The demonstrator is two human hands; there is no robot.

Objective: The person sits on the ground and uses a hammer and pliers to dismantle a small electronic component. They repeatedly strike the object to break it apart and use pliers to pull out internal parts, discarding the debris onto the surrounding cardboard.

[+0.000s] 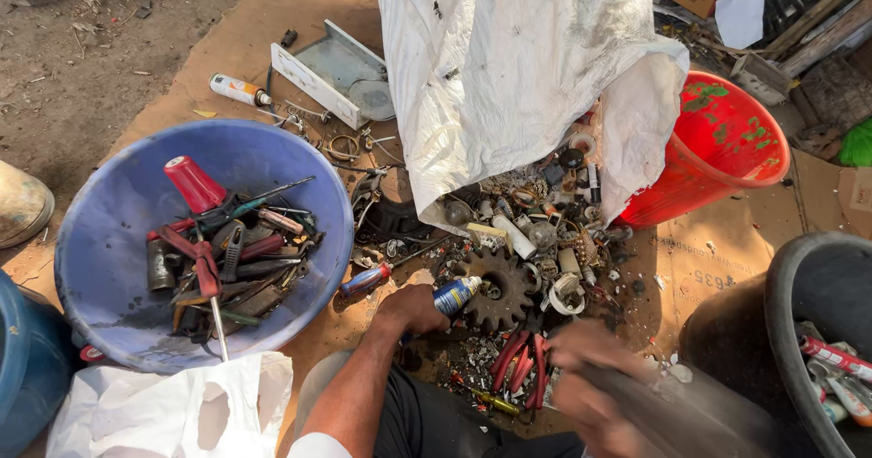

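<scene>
1. Left hand [411,308]: clamped on a blue spray can [454,295], on the ground beside a dark gear [502,287].
2. Right hand [590,376]: blurred; grip cannot be told. It lies by red-handled pliers [522,364].
3. Blue basin [109,240], left: holds screwdrivers and other tools.
4. White sack [509,67]: spilling scrap parts beside a red bucket [727,140].

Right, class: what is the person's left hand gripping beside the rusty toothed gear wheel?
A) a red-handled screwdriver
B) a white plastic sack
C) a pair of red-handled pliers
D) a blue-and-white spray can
D: the left hand wraps around the blue-and-white spray can, right beside the rusty toothed gear wheel.
</scene>
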